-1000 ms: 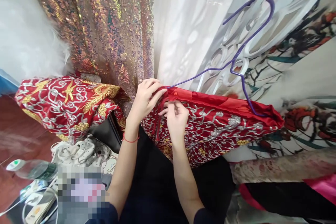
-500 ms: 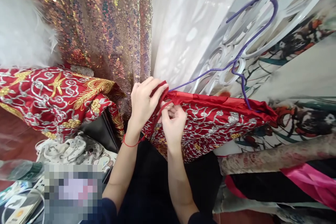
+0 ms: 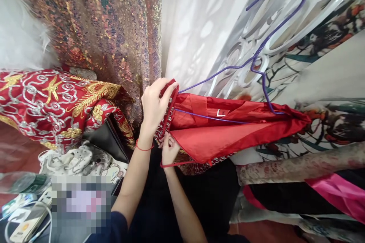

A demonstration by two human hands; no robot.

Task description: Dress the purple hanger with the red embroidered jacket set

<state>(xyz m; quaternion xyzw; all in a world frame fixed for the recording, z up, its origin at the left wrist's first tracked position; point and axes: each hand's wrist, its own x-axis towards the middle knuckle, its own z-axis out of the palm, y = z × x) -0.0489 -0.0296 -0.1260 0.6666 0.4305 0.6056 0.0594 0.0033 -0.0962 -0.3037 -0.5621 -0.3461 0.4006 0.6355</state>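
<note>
A red embroidered garment [image 3: 211,136] hangs on a purple wire hanger [image 3: 228,67], its smooth red lining facing me and a small label showing inside. The hanger's lower bar runs within the lining. My left hand [image 3: 155,102] is closed on the garment's left end, at a red edge trimmed with rhinestones, beside the hanger's left arm. Lower down, my right hand [image 3: 170,149] pinches the same trimmed end, its fingers partly hidden by fabric. A thin red strap [image 3: 173,164] loops around my right wrist.
Another red garment with gold and silver embroidery [image 3: 59,102] lies at left. Behind hang a sequined cloth [image 3: 114,26] and a white curtain [image 3: 194,19]. A white scrollwork frame [image 3: 242,45] stands behind the hanger. A plastic bottle [image 3: 25,183] lies at lower left.
My right hand has moved down and left, drawing the front of the garment down. The lining, label and hanger bar now show where embroidery faced me. My left hand stays nearly in place.
</note>
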